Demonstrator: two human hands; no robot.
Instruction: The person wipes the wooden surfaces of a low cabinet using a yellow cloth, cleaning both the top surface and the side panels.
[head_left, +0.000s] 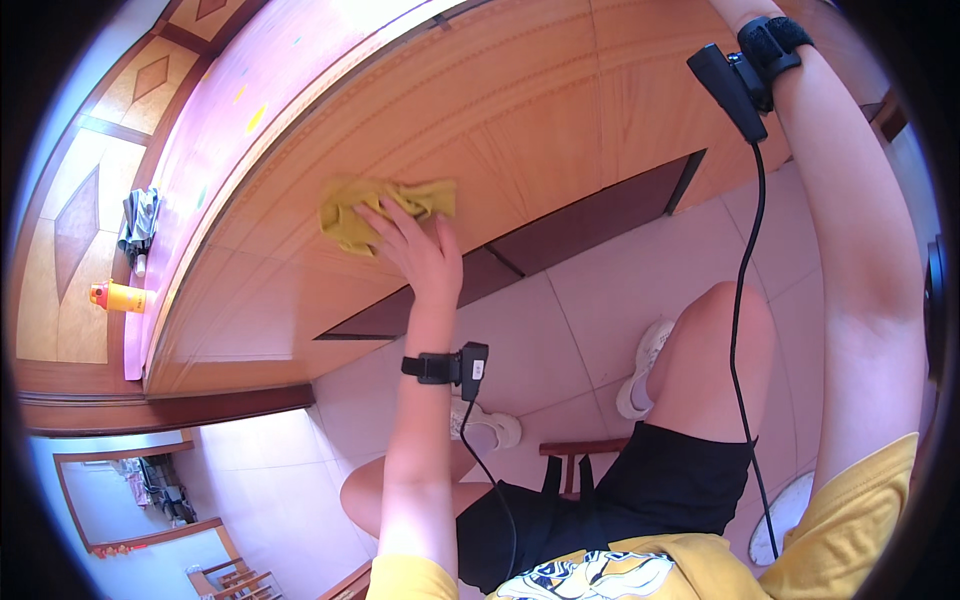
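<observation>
My left hand lies with spread fingers on a crumpled yellow cloth, pressing it against a wood-grain furniture panel. The cloth's edges look slightly blurred. A black strap with a small device circles my left wrist, and a cable runs from it. My right arm reaches up past the top edge of the picture, so the right hand is out of view. That arm wears a similar black strapped device with a cable.
Above the panel runs a pink patterned surface with a yellow bottle and a folded umbrella. Below is a dark recessed base. Tiled floor surrounds my shoes. A red-brown wooden stool shows beneath me.
</observation>
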